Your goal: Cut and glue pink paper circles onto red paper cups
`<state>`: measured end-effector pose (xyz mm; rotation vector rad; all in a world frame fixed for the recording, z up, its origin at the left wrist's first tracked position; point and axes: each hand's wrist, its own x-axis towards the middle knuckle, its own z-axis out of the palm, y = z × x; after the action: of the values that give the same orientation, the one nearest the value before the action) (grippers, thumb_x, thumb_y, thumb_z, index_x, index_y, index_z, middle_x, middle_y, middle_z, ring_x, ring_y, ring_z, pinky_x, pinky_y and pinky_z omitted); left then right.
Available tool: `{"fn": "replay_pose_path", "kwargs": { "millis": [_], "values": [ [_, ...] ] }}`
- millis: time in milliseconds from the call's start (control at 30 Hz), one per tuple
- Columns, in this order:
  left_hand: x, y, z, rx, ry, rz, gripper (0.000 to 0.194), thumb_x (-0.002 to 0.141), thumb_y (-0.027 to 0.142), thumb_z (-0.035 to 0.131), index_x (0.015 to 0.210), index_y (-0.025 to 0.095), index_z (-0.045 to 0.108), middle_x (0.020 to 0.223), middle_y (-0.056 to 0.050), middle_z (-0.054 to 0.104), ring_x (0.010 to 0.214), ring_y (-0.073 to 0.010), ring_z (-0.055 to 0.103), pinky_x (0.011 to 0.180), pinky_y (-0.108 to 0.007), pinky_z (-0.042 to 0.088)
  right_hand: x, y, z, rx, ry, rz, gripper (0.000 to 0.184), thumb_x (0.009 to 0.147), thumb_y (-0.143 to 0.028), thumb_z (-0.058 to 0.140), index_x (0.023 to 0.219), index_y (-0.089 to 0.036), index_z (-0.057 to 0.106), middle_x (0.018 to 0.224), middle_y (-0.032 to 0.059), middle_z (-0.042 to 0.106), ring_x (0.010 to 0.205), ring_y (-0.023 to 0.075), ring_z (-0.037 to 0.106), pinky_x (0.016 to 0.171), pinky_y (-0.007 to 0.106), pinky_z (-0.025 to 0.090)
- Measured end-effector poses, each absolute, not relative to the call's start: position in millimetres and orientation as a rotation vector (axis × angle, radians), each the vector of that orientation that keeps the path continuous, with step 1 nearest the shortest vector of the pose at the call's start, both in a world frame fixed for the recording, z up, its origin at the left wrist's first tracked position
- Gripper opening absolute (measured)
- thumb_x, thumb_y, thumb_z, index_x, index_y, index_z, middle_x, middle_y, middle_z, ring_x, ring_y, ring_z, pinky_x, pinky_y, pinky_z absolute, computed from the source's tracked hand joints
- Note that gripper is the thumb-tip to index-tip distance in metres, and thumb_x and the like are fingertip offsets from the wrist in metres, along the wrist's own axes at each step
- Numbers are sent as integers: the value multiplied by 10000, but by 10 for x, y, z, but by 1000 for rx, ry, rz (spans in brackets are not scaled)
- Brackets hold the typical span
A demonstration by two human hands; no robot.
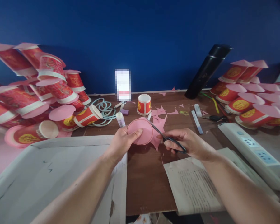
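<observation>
My left hand (124, 140) grips a round pink paper disc (143, 137), thumb pressed flat on its face and fingers hidden behind. A darker ring runs just inside the disc's edge. In my right hand (185, 141) is a pair of scissors (176, 143) with black handles, fingers in and around the loops. Their blades lie along the upper right edge of the disc; whether they are parted is hard to see. Jagged pink paper scraps (162, 123) lie on the table behind and right of the disc. Just beyond stands a red and white paper cup (144, 105).
Piles of red cups with pink paper discs rise at left (51, 67) and right (245, 101). A lit phone (123, 84) and black flask (207, 71) lean on the blue wall. A power strip (254, 149), printed papers (193, 183), glue stick (120, 119) and white board (60, 174) lie around.
</observation>
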<state>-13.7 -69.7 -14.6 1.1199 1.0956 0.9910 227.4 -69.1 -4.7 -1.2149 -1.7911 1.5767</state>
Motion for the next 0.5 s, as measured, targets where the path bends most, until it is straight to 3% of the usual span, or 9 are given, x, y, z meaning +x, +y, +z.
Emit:
{"fn": "replay_pose_path", "kwargs": {
  "millis": [500],
  "values": [
    [-137, -700, -137, 1115, 1118, 994, 372, 766, 448, 687, 956, 129, 710, 794, -58, 697, 750, -192, 615, 717, -301, 474, 2261, -688, -41, -1189, -1744, 1609, 316, 802, -460, 674, 819, -151, 739, 691, 20, 650, 547, 70, 516, 457, 182, 369]
  ]
}}
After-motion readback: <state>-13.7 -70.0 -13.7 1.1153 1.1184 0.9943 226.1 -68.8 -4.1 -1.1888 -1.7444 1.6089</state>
